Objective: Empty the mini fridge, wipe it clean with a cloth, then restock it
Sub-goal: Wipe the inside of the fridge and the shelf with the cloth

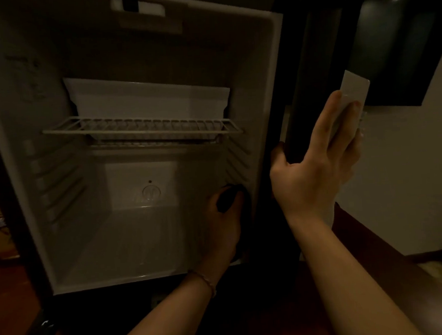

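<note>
Head view showed the mini fridge [11, 109] standing open, with nothing to eat or drink inside it. A wire shelf [143, 130] sat across the middle, and a white tray [151, 101] rested on top of it.

The left hand [222, 220] was low down inside the fridge, by the right wall. Its fingers were curled round something small and dark [226, 197]. It could have been the cloth, but the picture was too dim to be sure. The right hand [318, 170] held the edge of the black door [310, 75]. Its thumb was hooked round the near side, and its fingers lay flat and straight on the far side, over a pale strip [354, 90]. The two hands were apart, one inside and one on the door.

The wiping step looked to be in hand. To do it well, the right hand should hold the door wide so it does not swing shut. The left hand should rub into the bottom corner and along the little ridges [236, 163] on the wall, where dirt can hide. It should press gently and keep clear of the shelf, which could tip the tray.
</note>
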